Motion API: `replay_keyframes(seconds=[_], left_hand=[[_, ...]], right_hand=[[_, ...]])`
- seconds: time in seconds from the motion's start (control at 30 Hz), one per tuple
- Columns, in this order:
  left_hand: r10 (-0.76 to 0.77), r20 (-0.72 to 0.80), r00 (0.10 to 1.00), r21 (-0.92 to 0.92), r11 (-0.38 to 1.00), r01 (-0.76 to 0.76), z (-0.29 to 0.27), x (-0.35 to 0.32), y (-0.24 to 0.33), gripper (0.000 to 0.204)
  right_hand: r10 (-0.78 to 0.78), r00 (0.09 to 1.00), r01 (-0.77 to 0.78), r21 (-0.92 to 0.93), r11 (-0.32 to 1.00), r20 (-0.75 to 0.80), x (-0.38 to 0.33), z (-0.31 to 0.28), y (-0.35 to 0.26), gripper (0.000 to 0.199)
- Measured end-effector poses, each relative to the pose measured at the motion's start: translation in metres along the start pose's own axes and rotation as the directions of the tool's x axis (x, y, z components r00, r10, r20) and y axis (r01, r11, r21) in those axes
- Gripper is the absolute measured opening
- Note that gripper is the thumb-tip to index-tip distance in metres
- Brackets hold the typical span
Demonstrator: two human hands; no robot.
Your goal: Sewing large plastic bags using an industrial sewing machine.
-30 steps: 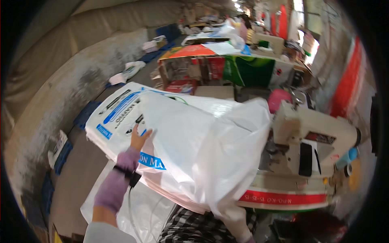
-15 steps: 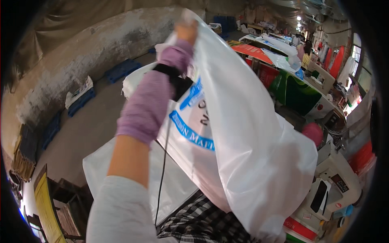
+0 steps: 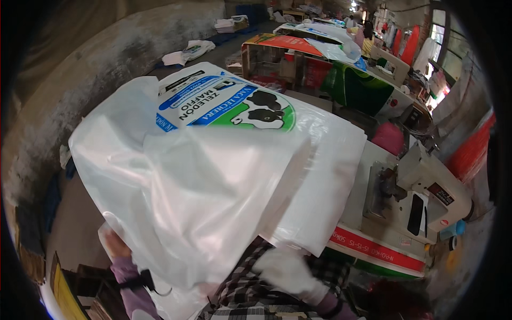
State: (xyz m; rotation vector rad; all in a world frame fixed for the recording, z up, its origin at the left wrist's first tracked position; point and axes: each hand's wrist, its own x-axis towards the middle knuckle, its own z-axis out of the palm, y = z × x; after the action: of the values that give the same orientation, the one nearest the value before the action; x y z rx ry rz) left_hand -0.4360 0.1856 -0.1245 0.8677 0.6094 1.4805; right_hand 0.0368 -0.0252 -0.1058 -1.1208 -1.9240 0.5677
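White sack (image 3: 213,165): how many do you count in front of the person?

Just one loose, plain face showing, draped in folds over the near left part of one printed sack (image 3: 245,109). I can't count what may lie underneath.

And the hands?

Two. The left hand (image 3: 113,242) is low at the loose one's left edge. It's blurred and partly hidden, so I can't tell how far it is closed or whether it grips the plastic. One black band (image 3: 140,281) circles that wrist.

What about the other?

The right hand (image 3: 288,273), in one white glove, is over the checked cloth (image 3: 242,277) at the lap, just below the printed sack's near edge. Blurred too; I can't tell how open it is, or if it has hold of anything.

Sewing machines?

I make out two: a near sewing machine (image 3: 440,186) at the right and a far sewing machine (image 3: 392,64) up the row. One pink rounded thing (image 3: 388,138) sits behind the near one.
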Motion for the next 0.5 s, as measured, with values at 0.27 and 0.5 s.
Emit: replay_keyframes(seconds=[0.27,0.5], left_hand=[[0.244,-0.471,0.848,0.773,0.577,0.264,-0.147,-0.042,0.065,0.041],[0.267,-0.581,0.769,0.811,0.273,0.518,-0.312,-0.130,0.173,0.043]], right_hand=[[-0.078,0.976,-0.107,-0.754,0.648,-0.205,0.123,-0.009,0.070,0.036],[0.251,0.953,-0.154,-0.442,0.884,0.171,0.118,0.125,0.090,0.033]])
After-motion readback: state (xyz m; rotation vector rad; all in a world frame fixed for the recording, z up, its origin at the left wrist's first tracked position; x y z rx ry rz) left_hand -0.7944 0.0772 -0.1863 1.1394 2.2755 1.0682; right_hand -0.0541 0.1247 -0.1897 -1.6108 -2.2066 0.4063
